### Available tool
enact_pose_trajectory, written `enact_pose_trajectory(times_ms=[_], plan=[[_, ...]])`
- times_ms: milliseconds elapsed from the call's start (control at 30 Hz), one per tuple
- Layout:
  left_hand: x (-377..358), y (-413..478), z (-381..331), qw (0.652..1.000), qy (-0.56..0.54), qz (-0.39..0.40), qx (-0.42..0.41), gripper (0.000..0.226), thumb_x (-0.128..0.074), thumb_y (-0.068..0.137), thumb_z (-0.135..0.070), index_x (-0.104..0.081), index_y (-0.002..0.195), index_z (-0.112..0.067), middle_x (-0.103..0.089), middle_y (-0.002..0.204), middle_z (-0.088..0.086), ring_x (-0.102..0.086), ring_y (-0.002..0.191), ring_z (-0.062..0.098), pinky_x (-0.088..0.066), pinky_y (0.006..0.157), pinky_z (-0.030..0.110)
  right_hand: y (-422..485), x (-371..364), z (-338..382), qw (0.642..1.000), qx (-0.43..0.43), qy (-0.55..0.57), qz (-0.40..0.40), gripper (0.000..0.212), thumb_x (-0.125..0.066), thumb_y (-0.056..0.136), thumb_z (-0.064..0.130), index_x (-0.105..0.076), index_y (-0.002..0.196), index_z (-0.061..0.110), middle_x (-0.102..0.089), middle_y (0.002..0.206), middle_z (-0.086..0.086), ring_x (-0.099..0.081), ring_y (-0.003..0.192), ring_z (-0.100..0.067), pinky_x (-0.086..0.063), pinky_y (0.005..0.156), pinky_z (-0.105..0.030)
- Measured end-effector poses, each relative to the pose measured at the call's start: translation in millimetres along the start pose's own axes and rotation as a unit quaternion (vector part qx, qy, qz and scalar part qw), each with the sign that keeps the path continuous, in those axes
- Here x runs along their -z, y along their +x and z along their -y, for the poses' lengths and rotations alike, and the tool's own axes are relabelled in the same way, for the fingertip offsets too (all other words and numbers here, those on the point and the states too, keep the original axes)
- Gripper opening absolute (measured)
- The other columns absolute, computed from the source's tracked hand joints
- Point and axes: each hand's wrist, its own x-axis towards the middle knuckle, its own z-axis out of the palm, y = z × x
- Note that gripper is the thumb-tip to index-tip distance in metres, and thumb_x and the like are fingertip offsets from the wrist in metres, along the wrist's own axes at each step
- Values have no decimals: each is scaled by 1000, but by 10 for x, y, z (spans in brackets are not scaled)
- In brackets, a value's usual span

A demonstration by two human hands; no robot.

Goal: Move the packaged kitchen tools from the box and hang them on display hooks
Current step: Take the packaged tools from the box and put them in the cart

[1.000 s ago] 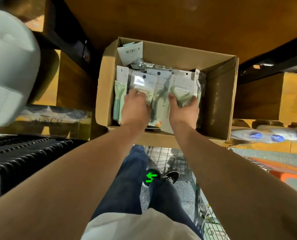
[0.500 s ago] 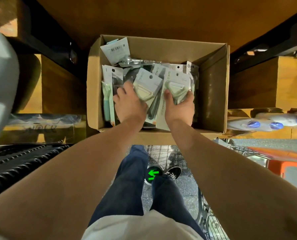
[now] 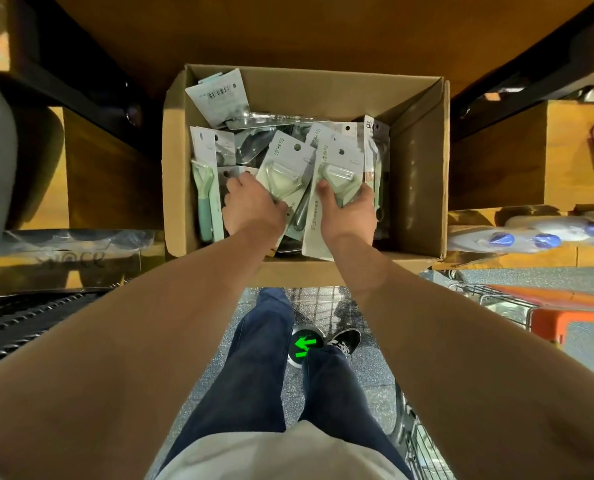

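An open cardboard box (image 3: 417, 188) stands on a wooden shelf, filled with several packaged kitchen tools on pale green-white cards. Both my hands are inside it. My left hand (image 3: 252, 206) grips one packaged peeler (image 3: 285, 168), tilted up and to the right. My right hand (image 3: 349, 213) holds another packaged peeler (image 3: 335, 168) upright, thumb on its front. A green-handled peeler pack (image 3: 205, 188) leans on the box's left wall. A card with a barcode (image 3: 219, 93) lies at the back left.
Wooden shelf compartments (image 3: 496, 168) flank the box. White bottles with blue caps (image 3: 531, 237) lie at the right. Black ridged items (image 3: 29, 320) sit at the lower left. A wire cart with an orange part (image 3: 548, 317) stands to the right of my legs.
Each hand has lifted its peeler pack a little out of the pile, and the left pack has tilted to the right. My head has shifted, so the box sits more centred.
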Motion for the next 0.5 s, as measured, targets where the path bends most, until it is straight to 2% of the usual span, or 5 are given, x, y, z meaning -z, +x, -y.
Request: enact_pose_trajectory(times_ms=[133, 200, 300, 367, 500], plan=[[116, -14, 15, 999, 2, -35, -23, 71, -84, 81, -42, -44, 132, -13, -46, 134, 9, -45, 124, 28, -45, 103, 40, -24, 45, -8, 1000, 5, 16, -22, 80, -64, 83, 73, -41, 146, 30, -62, 128, 2, -65, 110, -23, -56, 91, -43], [182, -72, 12, 998, -6, -54, -45, 67, -81, 82, -40, -42, 131, -16, -55, 126, 5, -49, 117, 27, -47, 97, 42, -62, 107, 1, 999, 5, 27, -30, 80, -63, 84, 73, -39, 148, 31, -61, 129, 2, -65, 112, -25, -56, 94, -48], [315, -209, -80, 992, -85, -46, -83, 59, -76, 85, -36, -41, 130, -18, -55, 122, 3, -59, 105, 25, -51, 82, 41, -152, 298, 54, 997, 13, 57, -47, 76, -62, 86, 71, -39, 146, 31, -61, 130, 4, -64, 113, -24, -55, 97, -50], [430, -354, -291, 983, -122, -44, -128, 60, -73, 88, -37, -42, 135, -16, -53, 127, 4, -59, 109, 25, -53, 84, 39, -219, 520, 105, 995, 13, 80, -65, 75, -62, 89, 70, -38, 147, 29, -60, 130, 2, -63, 113, -25, -55, 96, -49], [531, -717, -1056, 977, -92, -45, -189, 69, -59, 91, -61, -42, 141, -18, -56, 131, 9, -59, 114, 32, -48, 85, 39, -325, 1207, 95, 982, 41, 129, -134, 73, -59, 91, 70, -38, 148, 29, -61, 134, 2, -61, 118, -22, -50, 102, -41]])
